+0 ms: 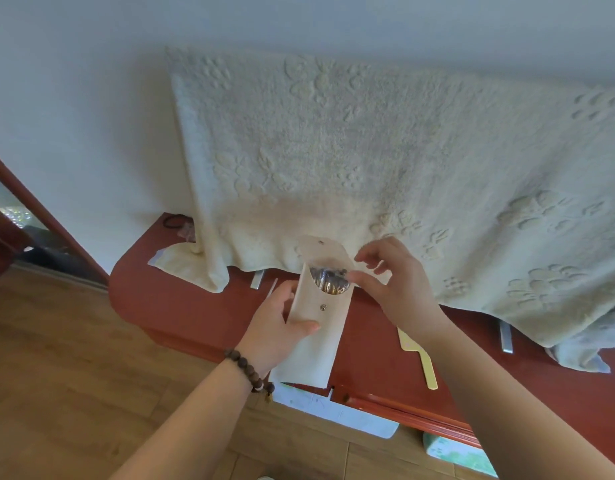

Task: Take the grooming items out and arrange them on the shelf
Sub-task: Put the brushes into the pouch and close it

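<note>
- Mirror [8, 209]: red-framed, at the far left of the view, leaning beside the white wall.
- Wooden floor [56, 358]: light brown planks, lower left.
- Hair tie [174, 221]: black loop, at the back left corner of the shelf, next to the wall.
- Shelf [181, 306]: red-brown top with a rounded left corner, running along the wall towards the right.
- Towel [368, 161]: cream, with raised paw and flower patterns, hanging down the wall; its lower edge lies on the back of the shelf.
- Bracelet [249, 370]: dark wooden beads, on the left wrist.
- Left hand [275, 327]: fingers curled round the middle of the pouch, thumb across its front just below the snap.
- Pouch [316, 323]: cream fabric, held upright above the front edge of the shelf, flap turned up and open; metal tools show inside the mouth, too small to tell apart.
- Right hand [385, 275]: at the pouch mouth, thumb and forefinger drawn together at its right rim, other fingers loosely spread; whether it grips the fabric or a tool inside cannot be told.
- Gold tool [418, 355]: flat and long, lying on the shelf near its front edge, right of the pouch.
- Metal bracket [506, 336]: grey strip on the shelf, partly under the towel's right end.
</note>
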Available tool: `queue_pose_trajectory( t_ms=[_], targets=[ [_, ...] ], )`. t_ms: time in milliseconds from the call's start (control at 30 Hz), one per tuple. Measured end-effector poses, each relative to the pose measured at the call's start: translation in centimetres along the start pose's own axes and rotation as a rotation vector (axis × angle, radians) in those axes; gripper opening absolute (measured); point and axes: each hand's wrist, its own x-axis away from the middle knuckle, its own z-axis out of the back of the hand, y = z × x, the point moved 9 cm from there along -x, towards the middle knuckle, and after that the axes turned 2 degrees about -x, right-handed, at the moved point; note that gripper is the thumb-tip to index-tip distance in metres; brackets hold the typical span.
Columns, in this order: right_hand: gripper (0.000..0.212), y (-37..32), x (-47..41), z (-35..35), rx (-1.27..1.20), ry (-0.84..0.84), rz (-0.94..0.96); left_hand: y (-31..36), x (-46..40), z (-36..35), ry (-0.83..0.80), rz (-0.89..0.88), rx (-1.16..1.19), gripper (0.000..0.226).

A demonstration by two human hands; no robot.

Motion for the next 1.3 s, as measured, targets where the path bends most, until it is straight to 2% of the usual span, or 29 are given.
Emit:
queue_pose_trajectory(
  t_ms=[67,233,433,567,667,800,900,967,1067,1167,1300],
  targets=[
    [0.020,-0.2,0.0,-1.5,0.094,-0.099,0.045,0.0,0.1,0.1,0.011,0.003,-0.003,0.043],
    [0.012,0.0,-0.7,-2.4,0.094,-0.119,0.030,0.0,0.3,0.2,0.012,0.005,-0.018,0.044],
    [0.012,1.1,-4.4,1.7,-0.064,0.135,-0.146,-1.3,1.0,0.5,0.036,0.018,-0.049,0.042],
    [0.033,3.4,-3.4,-0.9,-0.228,0.022,-0.278,-2.3,1.4,0.9,0.078,0.040,0.007,0.045],
    [0.020,4.2,-0.4,-4.2,-0.168,-0.089,-0.297,-2.4,1.6,1.1,0.088,0.036,0.012,0.045],
    [0.006,3.7,0.6,-4.8,-0.158,-0.010,-0.282,-3.3,2.0,1.1,0.104,0.052,-0.037,0.044],
    [0.002,3.7,-0.8,-2.4,-0.370,0.126,-0.327,-4.7,2.6,1.3,0.133,0.087,-0.067,0.041],
    [0.004,5.0,-1.4,-1.1,-0.407,0.185,-0.367,-6.0,3.0,1.7,0.164,0.126,-0.058,0.040],
    [0.007,9.7,0.1,-3.0,-0.179,0.045,-0.563,-7.8,3.7,2.6,0.213,0.185,-0.033,0.036],
    [0.011,15.5,3.8,-6.0,-0.131,-0.036,-0.825,-8.5,4.0,3.4,0.255,0.202,-0.009,0.036],
    [0.012,18.8,6.5,-9.0,-0.100,-0.108,-0.913,-8.8,4.4,4.4,0.284,0.207,-0.028,0.038]
  ],
)
